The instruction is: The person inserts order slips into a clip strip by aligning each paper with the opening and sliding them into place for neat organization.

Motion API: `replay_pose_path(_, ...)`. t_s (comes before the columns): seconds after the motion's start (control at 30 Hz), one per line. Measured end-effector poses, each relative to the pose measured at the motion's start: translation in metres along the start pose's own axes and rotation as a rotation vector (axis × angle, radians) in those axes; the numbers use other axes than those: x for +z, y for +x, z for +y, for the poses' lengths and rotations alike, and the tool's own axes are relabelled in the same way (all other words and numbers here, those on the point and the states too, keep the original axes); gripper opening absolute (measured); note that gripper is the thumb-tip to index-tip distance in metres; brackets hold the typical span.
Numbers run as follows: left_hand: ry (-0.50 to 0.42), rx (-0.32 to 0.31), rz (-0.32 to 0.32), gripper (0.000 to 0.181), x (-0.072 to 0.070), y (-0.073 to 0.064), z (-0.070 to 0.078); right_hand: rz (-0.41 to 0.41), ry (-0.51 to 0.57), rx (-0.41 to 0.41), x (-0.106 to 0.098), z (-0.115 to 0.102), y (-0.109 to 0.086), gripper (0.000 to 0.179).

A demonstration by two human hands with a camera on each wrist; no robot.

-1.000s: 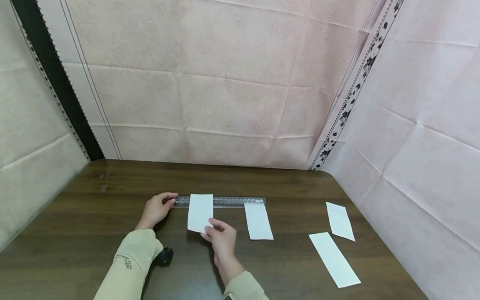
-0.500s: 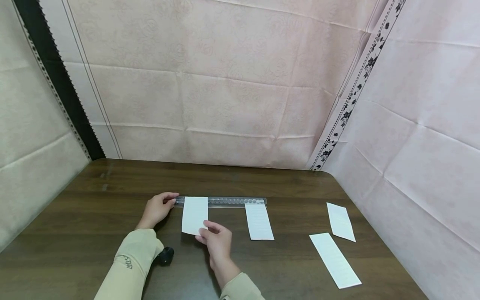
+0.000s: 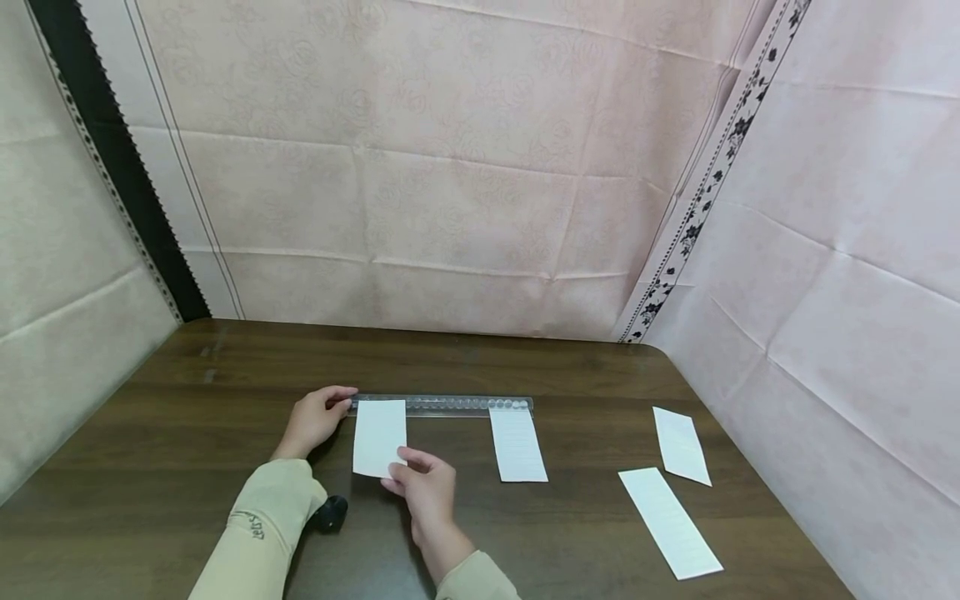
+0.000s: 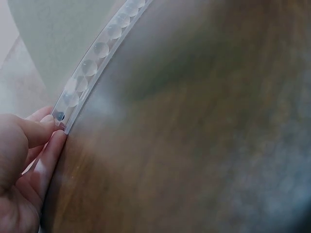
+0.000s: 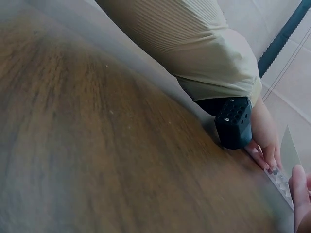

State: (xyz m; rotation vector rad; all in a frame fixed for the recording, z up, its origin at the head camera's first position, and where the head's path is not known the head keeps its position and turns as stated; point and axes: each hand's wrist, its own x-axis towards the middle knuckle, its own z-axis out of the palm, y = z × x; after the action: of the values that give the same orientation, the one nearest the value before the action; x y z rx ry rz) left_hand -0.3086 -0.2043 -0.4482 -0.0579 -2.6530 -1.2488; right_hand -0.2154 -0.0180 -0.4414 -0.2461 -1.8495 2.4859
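With thumb and fingers, my left hand [image 3: 311, 422] pinches the left end of a long clear plastic strip [image 3: 447, 406]. A row of round, clear dome shapes runs along the strip [image 4: 89, 67], seen in the left wrist view. Between thumb and fingers my right hand [image 3: 431, 493] holds a white paper slip [image 3: 378, 437] by its lower right corner. That slip is raised in front of the strip's left part and covers some of it. A lined paper slip [image 3: 519, 444] meets the strip's right end at its top edge.
Two more white slips lie on the right, a shorter one [image 3: 682, 445] behind a longer one [image 3: 670, 522]. The wooden table [image 3: 555, 550] has cloth hangings [image 3: 450, 217] behind and at both sides. A black device [image 3: 330, 514] sits at my left wrist.
My right hand has carried the held slip leftward along the strip and slightly towards me, nearer my left hand. The left hand and strip stay in place.
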Motion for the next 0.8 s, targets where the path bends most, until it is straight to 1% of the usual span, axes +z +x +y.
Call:
replay_pose_path(0.3,0.006,0.016,0.009,0.026,0.0006,0.0005,-0.0021,-0.003,0.015,0.023,0.003,0.0024,-0.0031,0.024)
replay_pose_path(0.5,0.004,0.002,0.012,0.026,0.0,-0.0005,-0.0004,-0.003,0.025,0.032,0.0058,0.0019,-0.007,0.023)
replay_pose_path(0.8,0.003,-0.009,0.011,0.027,0.0018,0.0001,0.0001,-0.022,0.042,0.045,0.0063,0.0053,-0.0066,0.022)
